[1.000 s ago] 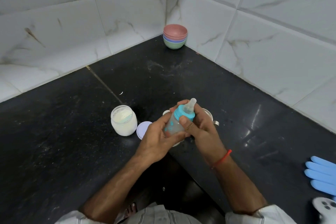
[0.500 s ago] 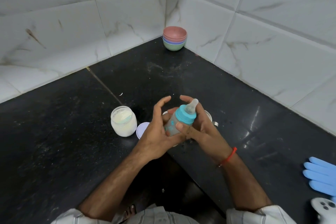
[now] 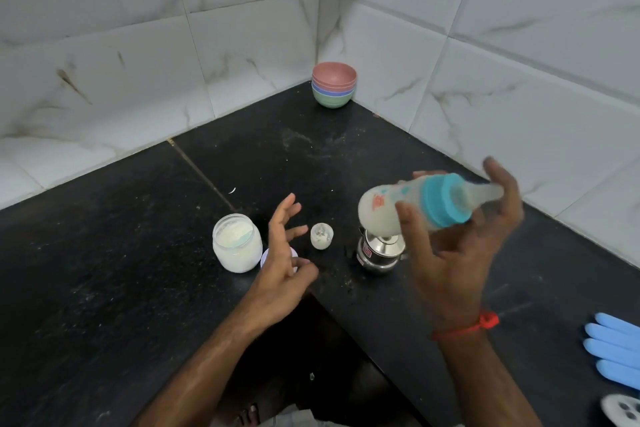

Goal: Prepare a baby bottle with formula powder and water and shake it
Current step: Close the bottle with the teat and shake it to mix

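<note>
The black stone surface [image 3: 104, 253] lay open to the left of the open glass jar of white powder [image 3: 237, 243]. In the middle, that jar, a small round white lid [image 3: 265, 258], a little white cup [image 3: 322, 236] and a short steel pot [image 3: 379, 253] stood in a loose row. A stack of coloured bowls [image 3: 334, 88] blocked the far corner, well apart.

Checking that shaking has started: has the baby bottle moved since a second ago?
Yes. The baby bottle has swung rightward, now tipped sideways above the steel pot, held by the right hand alone.
</note>
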### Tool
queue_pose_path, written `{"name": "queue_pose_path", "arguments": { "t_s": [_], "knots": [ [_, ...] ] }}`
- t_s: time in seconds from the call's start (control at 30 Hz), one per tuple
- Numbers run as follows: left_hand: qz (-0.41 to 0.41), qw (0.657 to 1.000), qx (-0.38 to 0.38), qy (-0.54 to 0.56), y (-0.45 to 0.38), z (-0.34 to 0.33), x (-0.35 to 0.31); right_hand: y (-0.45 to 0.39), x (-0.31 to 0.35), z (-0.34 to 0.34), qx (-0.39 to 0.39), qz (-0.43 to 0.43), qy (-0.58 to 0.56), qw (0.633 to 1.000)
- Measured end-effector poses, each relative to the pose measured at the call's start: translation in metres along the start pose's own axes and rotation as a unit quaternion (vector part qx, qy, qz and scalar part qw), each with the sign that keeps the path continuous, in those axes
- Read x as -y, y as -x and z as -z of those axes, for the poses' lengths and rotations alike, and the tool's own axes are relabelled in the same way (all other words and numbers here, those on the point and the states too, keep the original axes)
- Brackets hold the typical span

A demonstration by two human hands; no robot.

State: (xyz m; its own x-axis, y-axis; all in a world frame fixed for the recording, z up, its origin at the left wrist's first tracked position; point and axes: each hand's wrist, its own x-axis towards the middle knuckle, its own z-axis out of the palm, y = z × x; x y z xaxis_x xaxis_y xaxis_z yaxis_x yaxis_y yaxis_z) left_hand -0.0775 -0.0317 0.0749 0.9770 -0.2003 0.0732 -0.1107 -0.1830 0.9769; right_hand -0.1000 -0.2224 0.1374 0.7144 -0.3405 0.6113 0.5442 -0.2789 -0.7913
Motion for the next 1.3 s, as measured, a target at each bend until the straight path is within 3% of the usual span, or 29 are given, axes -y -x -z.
{"name": "queue_pose_path", "arguments": {
  "t_s": [0.07, 0.13, 0.27, 0.33, 0.43, 0.47, 0.57, 0.63, 0.67, 0.77, 0.8, 0.9, 0.97, 1.07, 1.1, 1.23, 1.3],
  "knots": [
    [0.014, 1.000, -0.024, 0.010, -0.002, 0.001, 0.004, 0.003, -0.017, -0.004, 0.077, -0.043, 0.118, 0.989],
    [0.025, 0.999, -0.029, 0.016, -0.002, 0.002, 0.006, 0.010, -0.025, -0.004, 0.151, -0.105, 0.151, 0.971],
    [0.038, 0.999, -0.025, 0.002, -0.001, 0.003, 0.009, 0.011, -0.005, -0.007, 0.049, -0.051, 0.044, 0.997],
    [0.047, 0.998, -0.033, 0.007, -0.001, 0.002, 0.014, 0.013, -0.010, -0.014, 0.043, -0.007, 0.084, 0.996],
    [0.054, 0.998, -0.037, -0.001, 0.000, -0.001, 0.018, 0.016, -0.024, -0.020, 0.200, -0.062, 0.181, 0.961],
    [0.054, 0.998, -0.037, -0.003, 0.001, -0.001, 0.017, 0.017, -0.024, -0.018, 0.216, -0.060, 0.191, 0.956],
    [0.052, 0.998, -0.047, -0.008, -0.001, 0.004, 0.018, 0.007, 0.007, -0.013, 0.069, 0.034, 0.069, 0.995],
    [0.061, 0.996, -0.057, -0.011, -0.002, 0.006, 0.022, 0.007, 0.012, -0.014, 0.006, 0.109, -0.004, 0.994],
    [0.066, 0.996, -0.058, -0.012, -0.003, 0.007, 0.023, 0.008, 0.004, -0.016, 0.014, 0.109, 0.019, 0.994],
    [0.061, 0.997, -0.044, -0.023, -0.002, 0.005, 0.021, 0.014, -0.018, -0.019, 0.170, -0.030, 0.148, 0.974],
    [0.058, 0.997, -0.036, -0.026, -0.001, 0.005, 0.019, 0.017, -0.021, -0.017, 0.173, -0.037, 0.151, 0.973],
    [0.058, 0.997, -0.039, -0.025, -0.003, 0.005, 0.020, 0.019, -0.014, -0.014, 0.054, 0.033, 0.084, 0.994],
    [0.068, 0.996, -0.043, -0.025, -0.003, 0.003, 0.022, 0.018, -0.019, -0.017, 0.051, 0.036, 0.069, 0.996],
    [0.066, 0.997, -0.026, -0.029, -0.002, 0.000, 0.021, 0.016, -0.028, -0.019, 0.218, -0.042, 0.175, 0.959],
    [0.063, 0.997, -0.019, -0.030, -0.001, -0.001, 0.019, 0.016, -0.026, -0.019, 0.217, -0.037, 0.179, 0.959],
    [0.063, 0.997, -0.032, -0.024, -0.002, 0.000, 0.021, 0.011, -0.004, -0.018, 0.027, 0.070, 0.019, 0.997],
    [0.063, 0.997, -0.038, -0.024, -0.003, -0.001, 0.020, 0.010, -0.012, -0.021, 0.017, 0.057, 0.006, 0.998]
  ]
}}
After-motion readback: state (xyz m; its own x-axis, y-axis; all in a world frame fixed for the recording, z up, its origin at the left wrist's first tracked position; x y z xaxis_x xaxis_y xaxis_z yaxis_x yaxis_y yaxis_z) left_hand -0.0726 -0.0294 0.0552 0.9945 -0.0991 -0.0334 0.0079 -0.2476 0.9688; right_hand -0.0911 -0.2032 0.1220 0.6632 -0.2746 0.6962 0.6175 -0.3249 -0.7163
